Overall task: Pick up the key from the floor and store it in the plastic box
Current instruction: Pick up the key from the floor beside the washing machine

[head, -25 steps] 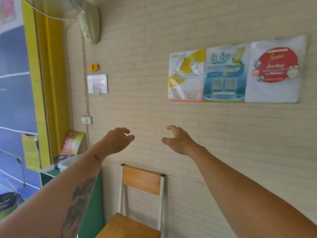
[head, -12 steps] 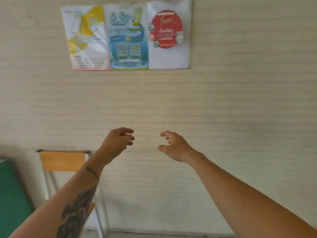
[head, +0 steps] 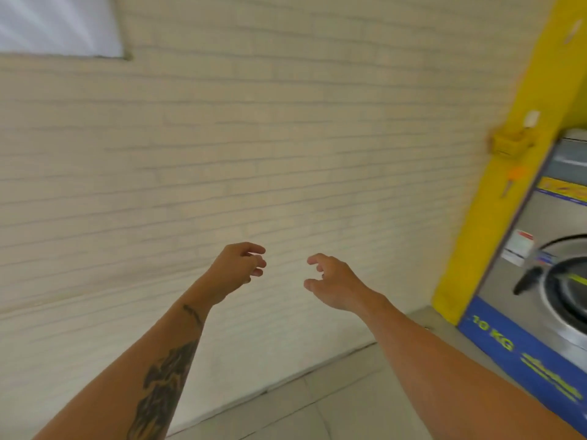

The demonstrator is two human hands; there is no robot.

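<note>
Hands (head: 282, 274) empty, fingers loosely curled.

Wall (head: 286, 138) straight ahead of me, floor (head: 333, 408) meeting it low and to the right. Poster (head: 57, 23) on the wall, top left corner. Pillar (head: 514, 154) at the wall's right end; washing machine (head: 546, 281) just right of the pillar, standing on the floor. My left hand (head: 236, 269) and right hand (head: 333, 285) side by side before the wall, apart, both out in the air.
</note>
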